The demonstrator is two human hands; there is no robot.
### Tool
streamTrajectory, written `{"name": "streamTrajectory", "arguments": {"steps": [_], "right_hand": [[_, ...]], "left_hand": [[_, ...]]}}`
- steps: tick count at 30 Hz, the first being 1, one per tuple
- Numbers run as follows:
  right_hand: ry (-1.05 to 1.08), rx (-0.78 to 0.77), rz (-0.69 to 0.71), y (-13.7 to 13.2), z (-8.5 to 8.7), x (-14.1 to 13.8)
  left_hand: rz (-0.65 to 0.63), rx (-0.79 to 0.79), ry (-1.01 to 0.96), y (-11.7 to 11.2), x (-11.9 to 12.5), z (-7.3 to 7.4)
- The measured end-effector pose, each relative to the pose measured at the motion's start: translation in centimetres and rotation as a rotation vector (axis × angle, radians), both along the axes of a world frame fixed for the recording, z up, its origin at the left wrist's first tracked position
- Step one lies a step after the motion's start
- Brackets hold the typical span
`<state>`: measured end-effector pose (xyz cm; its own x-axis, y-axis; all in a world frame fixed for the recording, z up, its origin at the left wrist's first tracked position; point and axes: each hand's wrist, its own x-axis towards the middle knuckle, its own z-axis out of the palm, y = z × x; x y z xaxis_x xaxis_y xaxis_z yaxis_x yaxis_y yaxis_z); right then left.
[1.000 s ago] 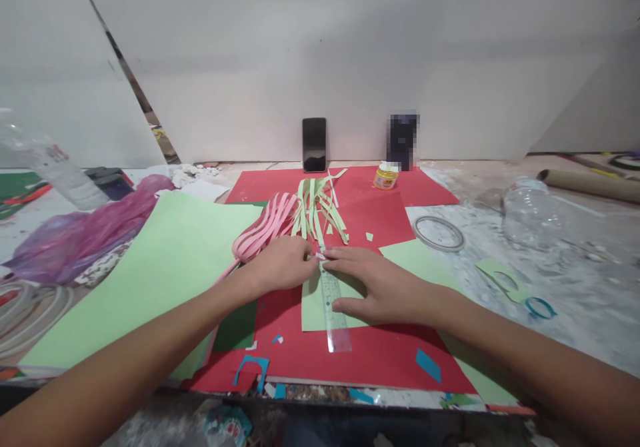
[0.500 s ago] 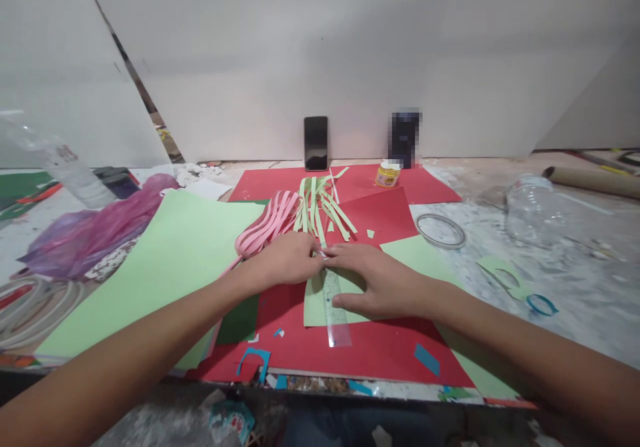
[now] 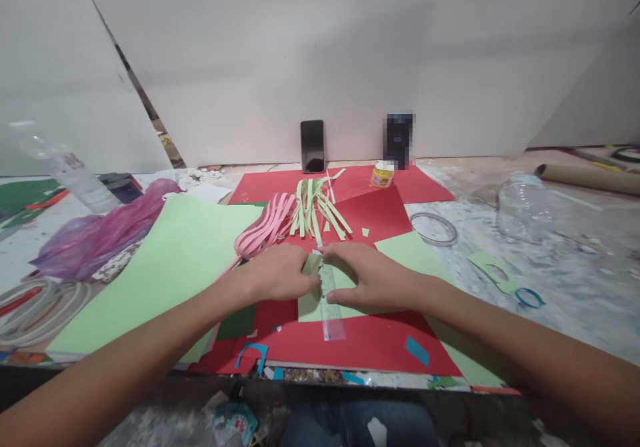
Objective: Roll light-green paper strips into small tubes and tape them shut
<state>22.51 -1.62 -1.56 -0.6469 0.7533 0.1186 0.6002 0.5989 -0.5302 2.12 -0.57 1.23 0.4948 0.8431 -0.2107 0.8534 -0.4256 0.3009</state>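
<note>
A light green sheet of paper [image 3: 309, 309] lies under a clear ruler [image 3: 332, 310], which runs away from me. My left hand [image 3: 280, 272] pinches the sheet's left edge between thumb and fingers. That edge is bent up along the ruler. My right hand [image 3: 373, 277] rests over the ruler, its thumb and fingers spread apart and their tips touching it. Just beyond both hands are a bundle of pale green paper strips [image 3: 320, 210] and looped pink paper strips [image 3: 263, 230].
Red paper [image 3: 370, 344] lies beneath. A large green sheet [image 3: 165, 274] is at left, near a purple plastic bag [image 3: 105, 230]. Toward the right are a tape roll [image 3: 434, 228], blue-handled scissors [image 3: 529, 298] and a plastic bottle [image 3: 523, 204]. A yellow-labelled jar [image 3: 382, 176] and phone [image 3: 313, 146] stand behind.
My left hand has bent the small green sheet's left edge upward beside the ruler. The right thumb and fingers remain at the ruler. The whole view has shifted slightly.
</note>
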Motion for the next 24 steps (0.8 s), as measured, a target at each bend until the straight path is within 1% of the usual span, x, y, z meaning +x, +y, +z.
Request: {"name": "streamTrajectory", "arguments": {"steps": [3, 7, 12, 15, 18, 21, 24], "right_hand": [[-0.003, -0.033, -0.035, 0.0, -0.2, 0.1], [0.013, -0.029, -0.037, 0.1, -0.6, 0.1], [0.016, -0.044, -0.033, 0.1, -0.8, 0.0], [0.016, -0.028, -0.028, 0.1, -0.7, -0.1], [0.024, -0.030, -0.023, 0.0, -0.7, -0.1], [0.014, -0.038, -0.033, 0.0, -0.7, 0.0], [0.003, -0.043, -0.046, 0.0, -0.8, 0.1]], "left_hand": [[-0.032, -0.076, -0.053, -0.4, -0.3, -0.2], [-0.030, -0.052, -0.117, -0.7, 0.3, 0.0], [-0.038, 0.002, -0.103, -1.2, 0.9, 0.2], [-0.044, 0.043, -0.098, -1.9, 1.0, 0.8], [-0.057, 0.043, -0.057, -2.4, 0.7, 1.2], [-0.061, 0.002, 0.035, -2.7, 0.2, 1.0], [-0.087, -0.032, 0.035, -3.0, 0.0, 0.6]]}}
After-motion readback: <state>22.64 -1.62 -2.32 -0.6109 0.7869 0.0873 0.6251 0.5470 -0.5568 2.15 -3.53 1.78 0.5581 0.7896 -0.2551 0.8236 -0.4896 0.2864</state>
